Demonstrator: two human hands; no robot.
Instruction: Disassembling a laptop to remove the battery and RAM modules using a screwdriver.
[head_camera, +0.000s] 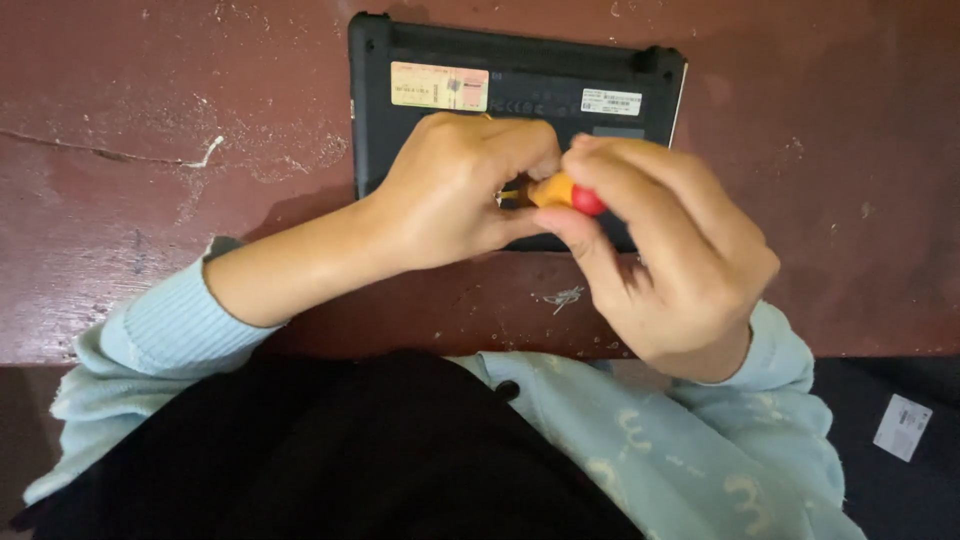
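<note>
Pale blue sleeves (160, 330) and a dark lap sat closest, at the counter's (150, 200) near edge. Beyond them, the right hand (665, 255) held a grip closed round a screwdriver's orange-and-red handle (568, 194), long axis running leftward toward the left hand (455, 190), which pinched its hidden tip over the upturned black laptop (510, 75) lying just past both hands.

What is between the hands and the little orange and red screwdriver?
Nothing visible. Both hands already touch the screwdriver: the right hand pinches its handle, and the left hand closes around its front end, over the upside-down black laptop.
</note>
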